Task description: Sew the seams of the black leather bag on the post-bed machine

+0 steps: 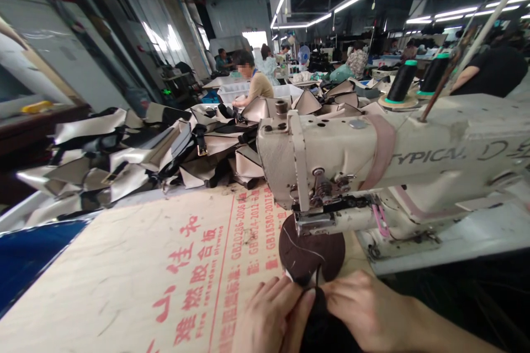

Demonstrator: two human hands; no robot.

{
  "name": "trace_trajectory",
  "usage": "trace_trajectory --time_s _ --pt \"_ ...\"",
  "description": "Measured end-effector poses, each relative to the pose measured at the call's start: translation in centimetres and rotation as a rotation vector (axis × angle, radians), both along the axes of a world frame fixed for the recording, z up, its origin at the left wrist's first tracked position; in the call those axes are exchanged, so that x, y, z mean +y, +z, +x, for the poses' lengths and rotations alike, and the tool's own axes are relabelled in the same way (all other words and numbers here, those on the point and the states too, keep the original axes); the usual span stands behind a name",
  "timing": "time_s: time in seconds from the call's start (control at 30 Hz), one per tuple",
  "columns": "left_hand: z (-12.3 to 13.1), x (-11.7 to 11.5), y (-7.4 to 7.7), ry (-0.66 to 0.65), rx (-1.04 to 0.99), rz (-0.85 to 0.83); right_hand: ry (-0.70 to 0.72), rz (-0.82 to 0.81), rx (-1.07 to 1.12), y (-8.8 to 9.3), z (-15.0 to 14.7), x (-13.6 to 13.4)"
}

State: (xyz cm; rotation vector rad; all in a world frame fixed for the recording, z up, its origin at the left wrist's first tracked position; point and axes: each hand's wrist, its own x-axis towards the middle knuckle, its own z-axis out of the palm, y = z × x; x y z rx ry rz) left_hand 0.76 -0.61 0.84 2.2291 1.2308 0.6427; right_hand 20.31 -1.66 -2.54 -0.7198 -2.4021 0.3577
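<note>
A round dark brown fabric piece [311, 248] lies on the plywood board under the arm of a sewing machine [327, 171], with a loose pale thread across it. Just in front of it, my left hand [275, 311] has its fingers bent and pressed together on a piece of black fabric [325, 322]. My right hand [364, 306] closes on the same black fabric from the other side. A thin black strip stands up between the two hands. My right fingertips are partly hidden, and the lower part of the fabric runs out of view.
A big heap of beige and black pieces [136, 149] lies behind the plywood board [165, 265]. Thread cones [401, 81] stand behind the machine. A person [260, 85] sits beyond the heap, near white bins [285, 91]. Blue material [33, 259] lies at the left.
</note>
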Motion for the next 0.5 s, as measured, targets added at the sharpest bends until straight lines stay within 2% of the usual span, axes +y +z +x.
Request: trace_trajectory --time_s 0.13,0.2,0.27,0.4,0.5 --pt "0.7 1.2 0.2 0.080 -0.089 -0.577 -0.064 -0.110 -0.043 -0.1 -0.2 -0.3" --pt "0.5 1.8 0.0 0.067 -0.130 -0.726 -0.132 -0.215 0.005 -0.1 -0.3 -0.4" --pt "0.2 2.2 -0.4 0.046 -0.169 -0.782 -0.179 -0.263 0.066 -0.1 -0.5 -0.4" --pt "0.1 2.3 -1.5 0.094 -0.251 -0.827 -0.155 -0.056 -0.001 -0.4 -0.7 -0.1" --pt "0.3 1.9 -2.2 0.133 -0.294 -0.829 -0.113 0.000 -0.019 -0.8 -0.8 0.2"
